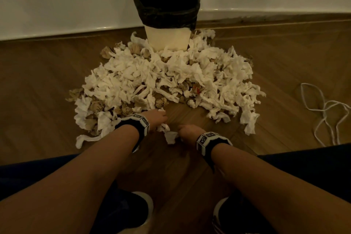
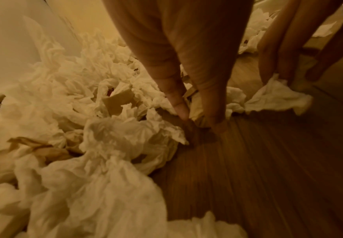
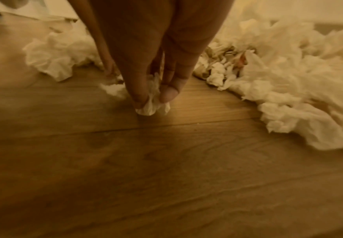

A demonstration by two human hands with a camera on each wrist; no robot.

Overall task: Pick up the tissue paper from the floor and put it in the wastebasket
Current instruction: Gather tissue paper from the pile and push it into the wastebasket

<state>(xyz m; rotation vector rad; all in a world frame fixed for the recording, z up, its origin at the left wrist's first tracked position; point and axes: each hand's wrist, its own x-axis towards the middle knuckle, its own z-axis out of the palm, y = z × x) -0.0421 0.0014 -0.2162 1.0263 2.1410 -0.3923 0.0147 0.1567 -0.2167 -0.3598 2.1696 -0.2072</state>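
I see my right hand (image 3: 146, 64) down at the wooden floor (image 3: 166, 161), its fingertips (image 3: 169, 95) pinching a small white tissue wad (image 3: 152, 104). My left hand (image 2: 187, 64) reaches into the near edge of the tissue paper pile (image 1: 161, 78), thumb and fingers closing on a crumpled piece (image 2: 197, 109). The pile spreads round the wastebasket (image 1: 167, 40), which stands against the wall, lined with a black bag (image 1: 165, 0).

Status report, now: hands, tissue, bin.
Right hand pinches a tissue scrap at the floor. Left hand digs into the pile. Wastebasket ringed by tissue.
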